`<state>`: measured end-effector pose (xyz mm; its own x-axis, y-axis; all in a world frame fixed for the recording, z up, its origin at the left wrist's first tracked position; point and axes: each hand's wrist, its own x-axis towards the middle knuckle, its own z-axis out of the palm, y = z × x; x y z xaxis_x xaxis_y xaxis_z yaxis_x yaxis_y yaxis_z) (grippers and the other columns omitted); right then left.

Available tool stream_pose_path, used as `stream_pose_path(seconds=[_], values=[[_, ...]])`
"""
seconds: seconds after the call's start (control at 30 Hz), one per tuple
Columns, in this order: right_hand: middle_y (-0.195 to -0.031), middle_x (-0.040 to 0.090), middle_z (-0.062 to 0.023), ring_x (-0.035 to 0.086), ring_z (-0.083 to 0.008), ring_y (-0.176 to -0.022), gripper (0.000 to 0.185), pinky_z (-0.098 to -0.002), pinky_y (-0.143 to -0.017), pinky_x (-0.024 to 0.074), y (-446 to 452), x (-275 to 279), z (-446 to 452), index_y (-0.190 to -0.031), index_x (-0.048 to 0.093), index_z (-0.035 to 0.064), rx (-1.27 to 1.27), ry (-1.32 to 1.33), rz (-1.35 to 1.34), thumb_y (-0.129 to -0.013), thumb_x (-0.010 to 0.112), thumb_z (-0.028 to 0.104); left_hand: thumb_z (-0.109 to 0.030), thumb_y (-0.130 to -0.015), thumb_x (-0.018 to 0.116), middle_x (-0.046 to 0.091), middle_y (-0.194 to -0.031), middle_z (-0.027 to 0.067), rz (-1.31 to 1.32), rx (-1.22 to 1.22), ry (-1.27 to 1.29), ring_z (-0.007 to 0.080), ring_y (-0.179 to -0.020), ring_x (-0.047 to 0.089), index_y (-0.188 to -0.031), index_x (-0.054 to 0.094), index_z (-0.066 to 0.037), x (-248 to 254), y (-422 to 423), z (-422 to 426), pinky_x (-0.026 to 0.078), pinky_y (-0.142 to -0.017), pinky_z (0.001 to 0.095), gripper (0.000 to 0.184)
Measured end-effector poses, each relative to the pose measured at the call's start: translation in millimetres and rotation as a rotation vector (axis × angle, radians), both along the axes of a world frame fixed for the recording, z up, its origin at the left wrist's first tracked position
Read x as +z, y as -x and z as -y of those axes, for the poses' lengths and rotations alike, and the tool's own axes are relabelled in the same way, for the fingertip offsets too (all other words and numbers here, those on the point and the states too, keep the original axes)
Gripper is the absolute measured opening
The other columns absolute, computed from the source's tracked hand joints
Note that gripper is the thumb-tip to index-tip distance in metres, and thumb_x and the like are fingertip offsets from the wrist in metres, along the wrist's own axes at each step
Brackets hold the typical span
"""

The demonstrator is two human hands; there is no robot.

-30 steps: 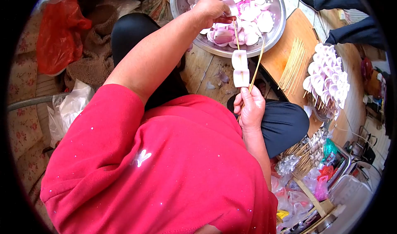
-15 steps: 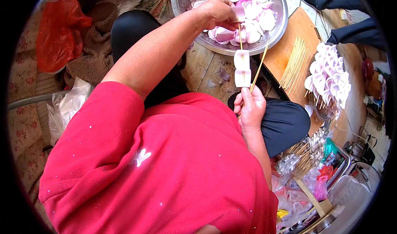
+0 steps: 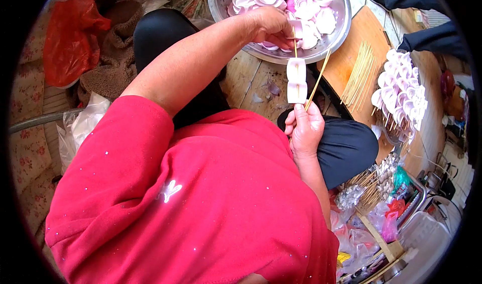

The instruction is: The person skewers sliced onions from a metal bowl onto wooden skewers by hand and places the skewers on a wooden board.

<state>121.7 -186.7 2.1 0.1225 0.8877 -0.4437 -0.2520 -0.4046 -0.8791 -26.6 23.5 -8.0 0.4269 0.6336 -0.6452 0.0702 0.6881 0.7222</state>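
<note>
My left hand [image 3: 273,27] is closed in a pinch on a pale onion piece [image 3: 296,29] at the upper tip of a bamboo skewer [image 3: 295,49]. Two more white onion pieces [image 3: 296,71] sit lower on that skewer, just above my right hand [image 3: 307,128]. The fingers of my right hand are wrapped round the skewer's lower part. A second, bare skewer [image 3: 318,81] slants up out of the same grip. Beneath and beyond my left hand is a metal colander [image 3: 344,30] holding many loose purple-white onion pieces [image 3: 325,20].
Right of the colander, a wooden board [image 3: 346,53] carries a row of bare skewers [image 3: 359,76]. Filled onion skewers [image 3: 399,91] are heaped beyond it. Another person's legs [image 3: 432,38] show at upper right. Plastic bags [image 3: 356,244] and more skewers lie lower right.
Both hands have shifted very slightly, and the pinched onion piece sits a little lower and further right. The two lower pieces moved up slightly with the skewer.
</note>
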Motion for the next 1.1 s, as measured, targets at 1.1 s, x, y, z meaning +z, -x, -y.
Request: stream_pose_path(seconds=[1.1], values=[[-0.057, 0.053, -0.0027, 0.042, -0.0063, -0.038, 0.014, -0.0182, -0.036, 0.0328, -7.4, -5.8, -12.9, -0.091, 0.056, 0.0024, -0.118, 0.059, -0.043, -0.092, 0.049, 0.014, -0.021, -0.076, 0.058, 0.062, -0.099, 0.0145, -1.298, -0.163, -0.856, 0.0305, -0.096, 0.059, -0.096, 0.063, -0.009, -50.3, 38.4, -80.3, 0.046, -0.083, 0.0394, 0.024]])
